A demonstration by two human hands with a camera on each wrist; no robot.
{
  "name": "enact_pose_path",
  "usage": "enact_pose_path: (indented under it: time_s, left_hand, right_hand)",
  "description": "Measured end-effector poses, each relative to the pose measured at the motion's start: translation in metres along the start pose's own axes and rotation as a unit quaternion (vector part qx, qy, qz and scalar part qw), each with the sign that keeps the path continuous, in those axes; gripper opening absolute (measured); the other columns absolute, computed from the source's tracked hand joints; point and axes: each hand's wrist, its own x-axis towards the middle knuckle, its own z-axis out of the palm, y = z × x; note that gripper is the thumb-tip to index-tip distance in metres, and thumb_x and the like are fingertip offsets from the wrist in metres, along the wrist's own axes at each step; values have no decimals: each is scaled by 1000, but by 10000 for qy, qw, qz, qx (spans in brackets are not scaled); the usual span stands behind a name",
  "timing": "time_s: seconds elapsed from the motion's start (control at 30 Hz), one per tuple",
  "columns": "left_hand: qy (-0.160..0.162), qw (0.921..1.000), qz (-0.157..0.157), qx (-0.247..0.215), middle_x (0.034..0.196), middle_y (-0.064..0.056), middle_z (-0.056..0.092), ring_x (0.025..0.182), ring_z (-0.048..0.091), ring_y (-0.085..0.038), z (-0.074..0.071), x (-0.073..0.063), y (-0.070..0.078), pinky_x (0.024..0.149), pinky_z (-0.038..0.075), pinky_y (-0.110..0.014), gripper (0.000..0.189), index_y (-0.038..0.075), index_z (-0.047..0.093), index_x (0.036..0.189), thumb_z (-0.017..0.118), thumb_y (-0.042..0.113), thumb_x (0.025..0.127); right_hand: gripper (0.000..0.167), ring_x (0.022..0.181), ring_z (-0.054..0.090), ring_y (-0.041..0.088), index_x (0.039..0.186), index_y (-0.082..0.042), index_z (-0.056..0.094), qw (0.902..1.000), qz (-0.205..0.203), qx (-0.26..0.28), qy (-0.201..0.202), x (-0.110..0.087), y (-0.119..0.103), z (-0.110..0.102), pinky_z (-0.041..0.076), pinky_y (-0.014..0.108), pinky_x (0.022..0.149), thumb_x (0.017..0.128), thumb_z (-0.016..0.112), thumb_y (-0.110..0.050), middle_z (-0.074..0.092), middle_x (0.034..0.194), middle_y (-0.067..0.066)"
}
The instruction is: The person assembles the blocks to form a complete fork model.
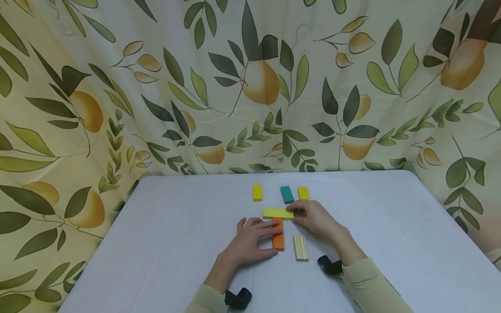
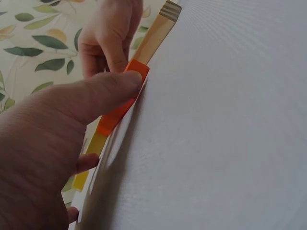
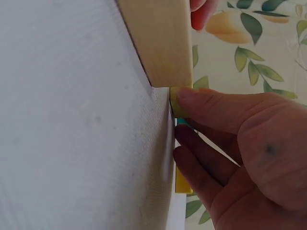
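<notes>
An orange block (image 1: 278, 242) lies lengthwise on the white table. My left hand (image 1: 250, 243) holds it, thumb at its near end and fingertips over its upper part. The left wrist view shows that thumb on the orange block (image 2: 115, 117). Crosswise at the orange block's far end is a long yellow block (image 1: 275, 213), the two forming a T. With thumb and fingers my right hand (image 1: 315, 217) pinches the yellow block's right end; in the right wrist view the thumb covers part of this block (image 3: 178, 111).
A ribbed pale wooden block (image 1: 300, 248) sits right of the orange one. Behind the T are a yellow block (image 1: 257, 192), a teal block (image 1: 287, 194) and another yellow block (image 1: 303, 192), partly behind the right hand. A patterned curtain (image 1: 235, 130) hangs behind the table (image 1: 176, 243).
</notes>
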Motion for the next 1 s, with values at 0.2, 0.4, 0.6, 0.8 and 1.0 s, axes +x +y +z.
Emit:
enact_pose_path:
  time_s: [0.2, 0.4, 0.6, 0.8, 1.0]
  left_hand:
    - [71, 9999, 31, -136, 148, 20, 48, 130, 41, -19, -3, 0, -3, 111, 21, -64, 49, 37, 62, 139, 68, 50, 92]
    - [276, 9991, 59, -316, 149, 18, 48, 133, 41, -20, -3, 0, -10, 111, 23, -64, 47, 36, 63, 138, 68, 48, 93]
    - [465, 9979, 62, -439, 147, 16, 50, 137, 37, -19, -2, 3, -15, 112, 24, -62, 45, 36, 64, 137, 69, 45, 93]
    - [473, 9973, 44, -556, 149, 15, 49, 145, 30, -19, -2, 10, -18, 113, 22, -62, 47, 35, 63, 138, 67, 46, 93]
    - [436, 9971, 16, -624, 149, 15, 48, 146, 28, -19, -3, 19, -20, 114, 21, -61, 46, 33, 64, 137, 68, 45, 93]
  right_hand:
    - [33, 119, 58, 30, 123, -12, 72, 9999, 81, 74, 9, -2, 2, -3, 44, 53, 104, 90, 75, -8, 66, 126, 5]
    - [33, 118, 59, 31, 124, -11, 71, 9999, 111, 119, 28, -6, 2, -8, 47, 53, 101, 92, 74, -11, 67, 125, 6]
    - [31, 114, 60, 32, 122, -11, 72, 9996, -9, 271, 70, -15, 3, -12, 50, 51, 98, 91, 75, -14, 67, 121, 5]
    - [33, 114, 60, 32, 123, -12, 71, 9992, -142, 379, 50, -30, 2, -15, 50, 52, 98, 90, 77, -16, 67, 123, 5]
    - [39, 115, 60, 31, 125, -10, 69, 9982, -322, 489, -152, -43, -1, -15, 48, 55, 99, 89, 79, -20, 67, 124, 4]
